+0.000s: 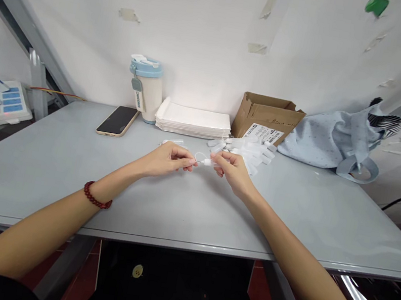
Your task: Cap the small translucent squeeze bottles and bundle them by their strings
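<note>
- Two bare hands are working close together over the desk, and a small white piece is sitting up between them.
- The right hand is pinching the right end of the piece, with thumb and fingers clamped on it (they are hiding some of it).
- The left hand is pinching too, its fingers closed on a thin strand by the tip of the piece (too tiny to tell if it is string or wire).
- A little white loop is curling just above the strand.
- The step in hand seems to be fixing or threading something at the tip.
- The next move is probably calling for a steady right hand and a soft, careful tug or push from the left.
- The piece is pointing its tip to the left, at the left hand, and its long side is running sideways, much like the front edge of the desk.
- Many more cloudy pieces are lying in a pile just behind the right hand, in front of a brown box.
- A few clear bits are lying just behind the left hand, and a white stack is resting farther back.
</note>
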The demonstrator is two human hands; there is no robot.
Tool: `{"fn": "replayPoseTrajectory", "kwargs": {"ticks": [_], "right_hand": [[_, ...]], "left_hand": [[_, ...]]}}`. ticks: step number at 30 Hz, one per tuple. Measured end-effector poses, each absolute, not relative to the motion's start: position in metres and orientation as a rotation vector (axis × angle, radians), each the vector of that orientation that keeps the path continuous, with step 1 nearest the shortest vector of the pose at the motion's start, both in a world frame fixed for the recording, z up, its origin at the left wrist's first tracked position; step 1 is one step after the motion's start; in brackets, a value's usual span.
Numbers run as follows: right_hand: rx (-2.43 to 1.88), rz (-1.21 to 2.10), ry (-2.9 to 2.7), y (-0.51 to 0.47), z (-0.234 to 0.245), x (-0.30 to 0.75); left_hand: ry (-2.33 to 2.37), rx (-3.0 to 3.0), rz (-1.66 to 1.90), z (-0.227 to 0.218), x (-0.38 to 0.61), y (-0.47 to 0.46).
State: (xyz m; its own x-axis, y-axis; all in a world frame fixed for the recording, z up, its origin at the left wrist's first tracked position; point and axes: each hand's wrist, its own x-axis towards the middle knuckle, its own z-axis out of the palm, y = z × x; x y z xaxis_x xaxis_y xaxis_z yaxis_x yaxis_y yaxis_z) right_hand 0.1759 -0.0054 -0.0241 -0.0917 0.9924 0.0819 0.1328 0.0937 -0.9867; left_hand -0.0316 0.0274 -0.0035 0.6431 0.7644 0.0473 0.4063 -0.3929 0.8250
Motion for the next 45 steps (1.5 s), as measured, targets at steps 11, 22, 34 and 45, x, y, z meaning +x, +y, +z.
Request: {"fn": "replayPoseTrajectory", "kwargs": {"ticks": [11, 22, 34, 45], "right_hand": [[-1.193, 1.122, -1.42, -0.0065, -0.0256, 0.1751], [-1.171, 1.12, -1.427, -0.0045, -0.0291, 0.1751], [-1.177, 1.119, -1.44, -0.005, -0.0305, 0.1758], [-1.199, 1.038, -1.533, -0.0083, -0.0273, 0.1721]], "left_hand": [[0.9, 2.015, 0.592, -0.0076, -0.0333, 0.0292], [0.894, 1.994, 0.608, -0.0086, -0.0319, 0.0289], [0.876, 1.964, 0.602, -0.0091, -0.0302, 0.0279], [0.89, 1.939, 0.602, -0.0127, -0.0286, 0.0283]]}}
